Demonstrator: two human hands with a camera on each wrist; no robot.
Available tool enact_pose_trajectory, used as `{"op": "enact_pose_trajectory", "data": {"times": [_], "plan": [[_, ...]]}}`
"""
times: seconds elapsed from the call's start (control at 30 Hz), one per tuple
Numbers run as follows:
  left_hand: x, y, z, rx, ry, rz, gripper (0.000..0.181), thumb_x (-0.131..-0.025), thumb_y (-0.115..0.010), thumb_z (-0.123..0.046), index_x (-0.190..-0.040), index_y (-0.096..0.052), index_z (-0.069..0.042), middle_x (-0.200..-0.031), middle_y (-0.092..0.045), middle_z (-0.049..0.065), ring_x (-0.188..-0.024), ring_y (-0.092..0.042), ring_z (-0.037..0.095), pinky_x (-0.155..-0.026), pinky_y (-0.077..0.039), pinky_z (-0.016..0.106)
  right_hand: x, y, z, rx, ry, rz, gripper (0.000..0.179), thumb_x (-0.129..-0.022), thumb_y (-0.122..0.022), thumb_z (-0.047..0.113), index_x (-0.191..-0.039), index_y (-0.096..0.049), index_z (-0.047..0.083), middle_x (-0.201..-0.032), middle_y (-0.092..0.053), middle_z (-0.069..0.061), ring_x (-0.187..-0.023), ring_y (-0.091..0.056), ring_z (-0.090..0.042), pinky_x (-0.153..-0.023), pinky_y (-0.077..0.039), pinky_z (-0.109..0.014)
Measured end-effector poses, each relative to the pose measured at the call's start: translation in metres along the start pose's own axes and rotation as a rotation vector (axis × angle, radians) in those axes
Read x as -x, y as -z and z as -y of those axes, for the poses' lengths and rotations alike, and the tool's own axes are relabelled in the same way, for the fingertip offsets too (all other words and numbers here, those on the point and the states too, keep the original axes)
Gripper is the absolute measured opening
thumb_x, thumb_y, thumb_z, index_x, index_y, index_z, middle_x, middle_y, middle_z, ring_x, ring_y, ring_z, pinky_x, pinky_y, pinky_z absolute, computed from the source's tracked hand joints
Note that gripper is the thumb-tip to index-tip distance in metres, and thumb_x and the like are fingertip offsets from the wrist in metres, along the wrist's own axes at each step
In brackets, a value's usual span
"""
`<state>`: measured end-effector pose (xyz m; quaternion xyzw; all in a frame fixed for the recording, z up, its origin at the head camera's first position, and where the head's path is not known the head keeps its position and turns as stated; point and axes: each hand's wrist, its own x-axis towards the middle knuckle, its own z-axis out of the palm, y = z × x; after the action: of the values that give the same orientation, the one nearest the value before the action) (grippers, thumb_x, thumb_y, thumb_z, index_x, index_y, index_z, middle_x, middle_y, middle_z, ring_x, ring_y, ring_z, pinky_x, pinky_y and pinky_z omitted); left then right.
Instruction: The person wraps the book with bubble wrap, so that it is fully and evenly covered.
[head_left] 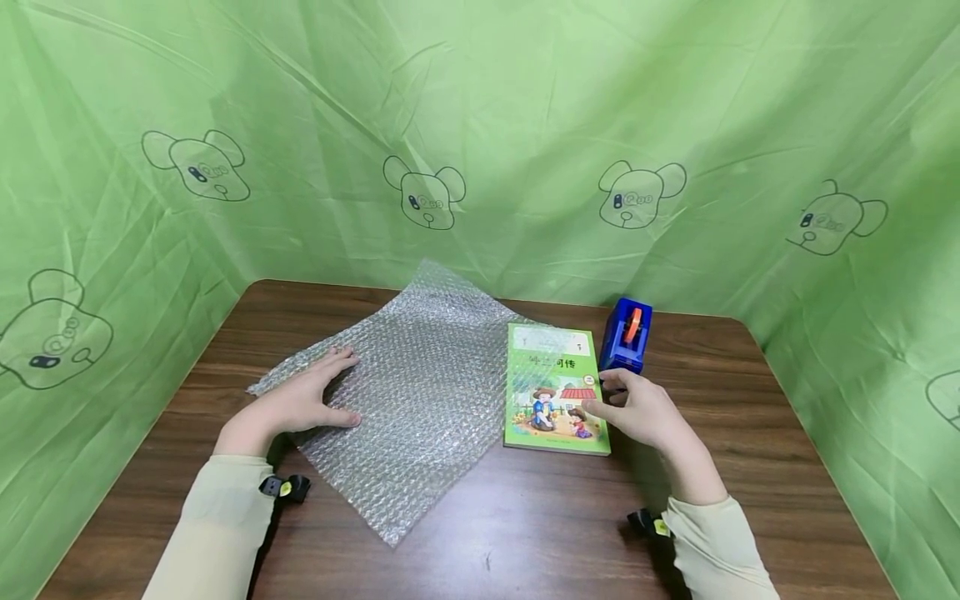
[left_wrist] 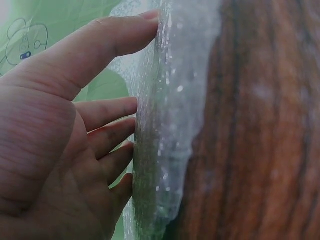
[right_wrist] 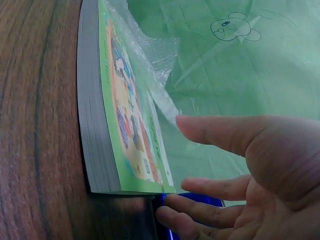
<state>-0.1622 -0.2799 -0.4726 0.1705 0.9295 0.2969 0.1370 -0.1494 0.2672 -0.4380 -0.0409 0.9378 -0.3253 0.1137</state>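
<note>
A sheet of clear bubble wrap (head_left: 420, 392) lies spread on the table, its right corner overlapping the top of a green book (head_left: 555, 433). The book has an illustrated cover of two figures in straw hats. My left hand (head_left: 307, 400) rests on the left part of the bubble wrap, thumb and fingers spread, fingertips touching the sheet in the left wrist view. At the book's right edge is my right hand (head_left: 637, 408), thumb over the cover's side and fingers beside the edge. In the right wrist view, a gap shows between thumb and fingers.
A blue tape dispenser (head_left: 625, 337) with an orange roll stands just behind the book's right side, close to my right fingers. The dark wooden table (head_left: 510, 533) ends at a green curtain (head_left: 525, 100) with bear-head drawings, which surrounds the back and sides.
</note>
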Motion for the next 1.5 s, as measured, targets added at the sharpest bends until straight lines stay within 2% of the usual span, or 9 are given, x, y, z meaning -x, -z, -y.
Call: {"op": "enact_pose_trajectory", "data": {"times": [0.37, 0.57, 0.67, 0.83, 1.03, 1.13, 1.33, 1.5], "plan": [[0.000, 0.000, 0.001, 0.003, -0.004, 0.002, 0.109, -0.087, -0.092, -0.047, -0.168, -0.037, 0.000, -0.178, -0.019, 0.029, -0.163, -0.014, 0.054, -0.125, -0.019, 0.078, -0.005, -0.013, 0.003, 0.063, -0.040, 0.020, 0.094, -0.092, -0.088, 0.047, -0.154, -0.048, -0.011, -0.134, -0.070, -0.028, -0.119, -0.070, -0.042, -0.095, -0.060, -0.057], [-0.001, 0.000, -0.001, 0.004, -0.008, 0.001, 0.108, -0.087, -0.093, -0.045, -0.167, -0.038, 0.002, -0.178, -0.020, 0.029, -0.163, -0.013, 0.054, -0.126, -0.018, 0.077, -0.008, -0.031, 0.011, 0.091, -0.086, 0.000, 0.118, -0.081, -0.095, 0.056, -0.159, -0.039, -0.014, -0.144, -0.052, -0.037, -0.129, -0.056, -0.046, -0.107, -0.052, -0.063], [-0.001, 0.000, -0.002, 0.005, -0.006, 0.003, 0.108, -0.087, -0.093, -0.045, -0.167, -0.038, 0.002, -0.178, -0.019, 0.029, -0.164, -0.011, 0.054, -0.126, -0.017, 0.078, -0.009, -0.037, 0.016, 0.099, -0.109, -0.015, 0.125, -0.078, -0.098, 0.055, -0.160, -0.034, -0.014, -0.146, -0.048, -0.038, -0.129, -0.053, -0.048, -0.110, -0.049, -0.064], [-0.001, 0.001, -0.003, 0.012, -0.001, 0.007, 0.108, -0.088, -0.092, -0.045, -0.167, -0.037, 0.002, -0.178, -0.019, 0.029, -0.164, -0.010, 0.055, -0.126, -0.016, 0.079, -0.010, -0.041, 0.019, 0.070, -0.110, -0.035, 0.124, -0.078, -0.100, 0.050, -0.161, -0.034, -0.014, -0.146, -0.048, -0.038, -0.129, -0.054, -0.048, -0.112, -0.049, -0.064], [-0.001, 0.001, -0.002, 0.015, 0.000, 0.010, 0.109, -0.087, -0.092, -0.045, -0.167, -0.036, 0.002, -0.178, -0.018, 0.029, -0.164, -0.009, 0.055, -0.125, -0.015, 0.079, -0.011, -0.042, 0.014, 0.049, -0.111, -0.061, 0.114, -0.087, -0.091, 0.054, -0.160, -0.036, -0.015, -0.149, -0.048, -0.042, -0.138, -0.051, -0.053, -0.113, -0.048, -0.065], [-0.001, 0.001, -0.003, 0.017, -0.001, 0.008, 0.108, -0.087, -0.093, -0.044, -0.167, -0.037, 0.003, -0.178, -0.019, 0.028, -0.164, -0.009, 0.055, -0.126, -0.015, 0.079, -0.014, -0.043, 0.013, 0.047, -0.137, -0.076, 0.111, -0.088, -0.090, 0.053, -0.159, -0.038, -0.014, -0.148, -0.051, -0.042, -0.138, -0.052, -0.053, -0.111, -0.050, -0.064], [0.000, 0.002, -0.005, 0.019, -0.003, 0.008, 0.108, -0.087, -0.093, -0.043, -0.167, -0.037, 0.003, -0.178, -0.019, 0.028, -0.164, -0.010, 0.054, -0.126, -0.015, 0.078, -0.015, -0.042, 0.014, 0.029, -0.198, -0.083, 0.107, -0.084, -0.094, 0.051, -0.154, -0.044, -0.012, -0.125, -0.069, -0.028, -0.117, -0.063, -0.042, -0.097, -0.057, -0.056], [0.000, 0.002, -0.004, 0.015, -0.001, 0.012, 0.108, -0.088, -0.092, -0.044, -0.167, -0.037, 0.002, -0.178, -0.018, 0.028, -0.164, -0.011, 0.053, -0.126, -0.017, 0.078, -0.014, -0.042, 0.015, 0.034, -0.213, -0.085, 0.099, -0.082, -0.096, 0.053, -0.145, -0.052, -0.011, -0.112, -0.072, -0.021, -0.106, -0.064, -0.036, -0.088, -0.058, -0.051]]}}
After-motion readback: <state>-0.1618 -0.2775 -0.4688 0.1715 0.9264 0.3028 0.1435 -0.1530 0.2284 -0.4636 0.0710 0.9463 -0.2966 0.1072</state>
